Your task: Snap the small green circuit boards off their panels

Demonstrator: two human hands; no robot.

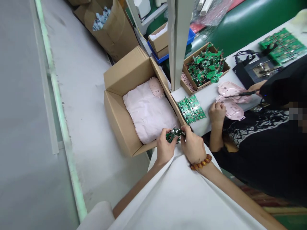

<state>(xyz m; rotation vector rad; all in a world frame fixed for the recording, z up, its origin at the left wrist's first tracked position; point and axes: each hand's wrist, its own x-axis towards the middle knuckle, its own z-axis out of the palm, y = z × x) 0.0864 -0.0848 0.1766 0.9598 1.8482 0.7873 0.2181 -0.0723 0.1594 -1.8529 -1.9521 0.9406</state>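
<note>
Between my two hands, close in front of my body, are small green circuit boards [173, 134]. My left hand [165, 147] grips them from the left with its fingers closed. On the right side, my right hand [193, 145], with a brown bead bracelet at the wrist, pinches the boards too. Just beyond the hands stands an open cardboard box [127, 76]. White padding [151, 110] fills it, and a pink plastic shell [156, 87] rests at its far right corner. A green circuit board panel [192, 109] lies on the white bench right of the box.
A cardboard tray of jumbled green boards [206, 65] sits by a grey post [177, 44]. At right, a co-worker's hand [217, 111] is at pink shells [231, 107], with a thin tool in the other hand. A large paper sack [117, 32] stands at the back left.
</note>
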